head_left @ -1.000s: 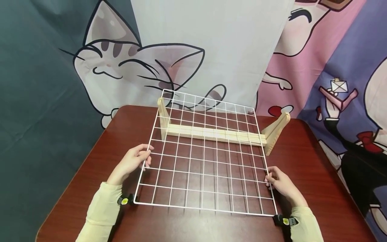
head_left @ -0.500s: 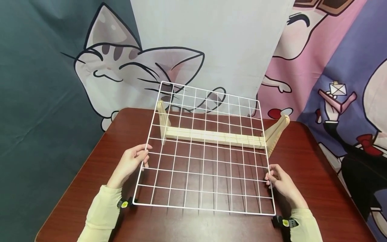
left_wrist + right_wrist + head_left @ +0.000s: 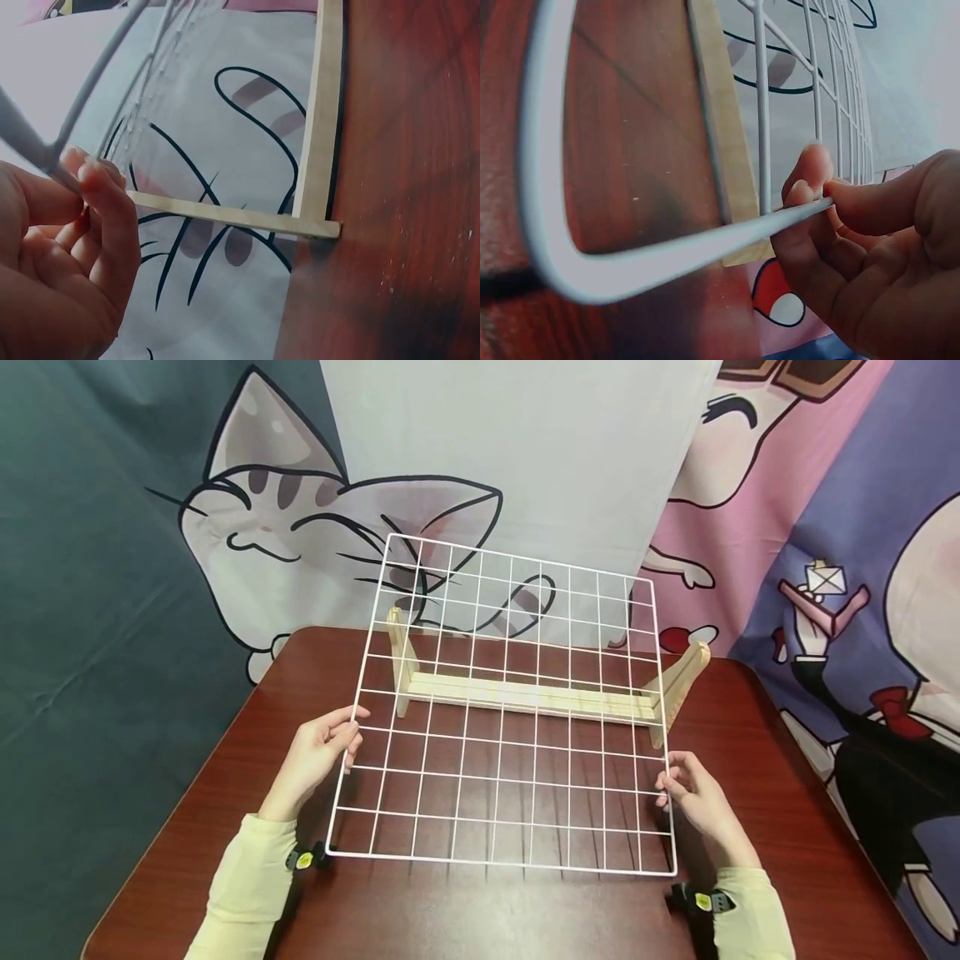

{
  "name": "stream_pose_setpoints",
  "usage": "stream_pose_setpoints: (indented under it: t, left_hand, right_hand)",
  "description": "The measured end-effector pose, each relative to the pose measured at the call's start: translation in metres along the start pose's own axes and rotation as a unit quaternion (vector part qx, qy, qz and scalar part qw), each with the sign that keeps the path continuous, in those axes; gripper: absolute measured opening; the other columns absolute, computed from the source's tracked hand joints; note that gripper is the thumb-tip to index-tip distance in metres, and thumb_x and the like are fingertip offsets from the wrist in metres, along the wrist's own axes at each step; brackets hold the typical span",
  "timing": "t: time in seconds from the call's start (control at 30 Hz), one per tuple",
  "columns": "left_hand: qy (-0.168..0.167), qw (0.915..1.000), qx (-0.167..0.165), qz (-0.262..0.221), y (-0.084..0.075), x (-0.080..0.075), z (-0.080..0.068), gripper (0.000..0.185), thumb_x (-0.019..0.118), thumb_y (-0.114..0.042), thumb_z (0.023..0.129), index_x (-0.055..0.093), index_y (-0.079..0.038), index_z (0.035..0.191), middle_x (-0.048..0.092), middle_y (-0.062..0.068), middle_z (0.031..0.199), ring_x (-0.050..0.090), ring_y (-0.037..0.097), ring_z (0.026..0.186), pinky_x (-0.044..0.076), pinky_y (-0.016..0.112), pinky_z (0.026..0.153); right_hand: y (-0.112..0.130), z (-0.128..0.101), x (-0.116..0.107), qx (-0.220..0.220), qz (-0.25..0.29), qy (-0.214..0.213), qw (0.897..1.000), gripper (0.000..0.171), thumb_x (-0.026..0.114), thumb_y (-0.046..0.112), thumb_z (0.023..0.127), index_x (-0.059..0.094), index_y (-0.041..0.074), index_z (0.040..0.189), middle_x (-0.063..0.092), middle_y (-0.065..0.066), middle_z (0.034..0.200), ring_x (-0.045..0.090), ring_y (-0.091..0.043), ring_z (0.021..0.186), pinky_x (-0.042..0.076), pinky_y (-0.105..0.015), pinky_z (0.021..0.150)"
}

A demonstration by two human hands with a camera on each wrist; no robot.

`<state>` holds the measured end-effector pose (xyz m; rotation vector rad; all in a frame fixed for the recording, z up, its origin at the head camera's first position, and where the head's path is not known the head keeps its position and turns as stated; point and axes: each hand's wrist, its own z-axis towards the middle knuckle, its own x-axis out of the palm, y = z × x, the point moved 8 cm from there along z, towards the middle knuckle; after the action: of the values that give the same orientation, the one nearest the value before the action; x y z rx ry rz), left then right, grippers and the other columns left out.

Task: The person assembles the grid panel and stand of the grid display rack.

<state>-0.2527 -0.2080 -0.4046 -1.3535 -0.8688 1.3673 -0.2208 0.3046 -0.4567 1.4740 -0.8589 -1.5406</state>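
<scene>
A white wire grid panel (image 3: 497, 778) is held up over the table, its far edge tilted upward. My left hand (image 3: 318, 758) pinches its left side wire; the left wrist view shows thumb and fingers (image 3: 105, 217) at that wire. On the opposite side, my right hand (image 3: 694, 793) pinches the right side wire between thumb and fingers, plain in the right wrist view (image 3: 840, 232). Behind the panel stands a pale wooden frame (image 3: 517, 693), a long crossbar joining two upright end pieces. The grid overlaps most of this frame in the head view.
A reddish-brown table (image 3: 247, 760) carries the wooden frame toward its far edge. Behind it hangs a cloth backdrop (image 3: 585, 452) printed with cartoon cats. Black wrist cameras (image 3: 303, 858) are strapped on both wrists.
The far edge of the grid panel has risen, tilting it more steeply, and its near edge has lifted slightly. Both hands keep their hold; the wooden frame stays put.
</scene>
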Motion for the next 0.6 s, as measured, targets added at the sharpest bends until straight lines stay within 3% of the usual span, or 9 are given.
stream_pose_setpoints:
  t: [0.23,0.43,0.6]
  left_hand:
    - [-0.01,0.9998,0.013,0.008,-0.008,-0.002,0.004,0.024,0.049,-0.007,0.1,0.054,0.003,0.122,0.05,-0.004,0.062,0.051,0.013,0.046,0.049,0.029,0.046]
    - [-0.018,0.9994,0.025,0.014,-0.012,-0.002,0.005,0.026,0.049,-0.005,0.099,0.054,0.003,0.123,0.052,-0.001,0.063,0.053,0.013,0.048,0.053,0.03,0.048]
    - [-0.029,0.9983,0.049,0.013,-0.017,-0.004,0.007,0.027,0.049,-0.003,0.099,0.055,0.003,0.125,0.054,0.002,0.066,0.055,0.01,0.049,0.055,0.03,0.048]
  right_hand:
    - [0.01,0.001,-0.007,-0.041,0.128,-0.024,0.991,0.033,0.041,-0.012,0.096,0.046,0.018,0.109,0.058,0.009,0.075,0.058,-0.004,0.056,0.05,-0.021,0.049]
    - [0.02,0.001,-0.015,-0.089,0.153,-0.047,0.983,0.036,0.041,-0.014,0.095,0.048,0.018,0.11,0.059,0.01,0.076,0.058,-0.003,0.056,0.049,-0.019,0.048]
    - [0.03,0.004,-0.02,-0.136,0.187,-0.07,0.97,0.037,0.041,-0.016,0.094,0.051,0.014,0.111,0.061,0.007,0.076,0.058,-0.005,0.055,0.048,-0.019,0.047]
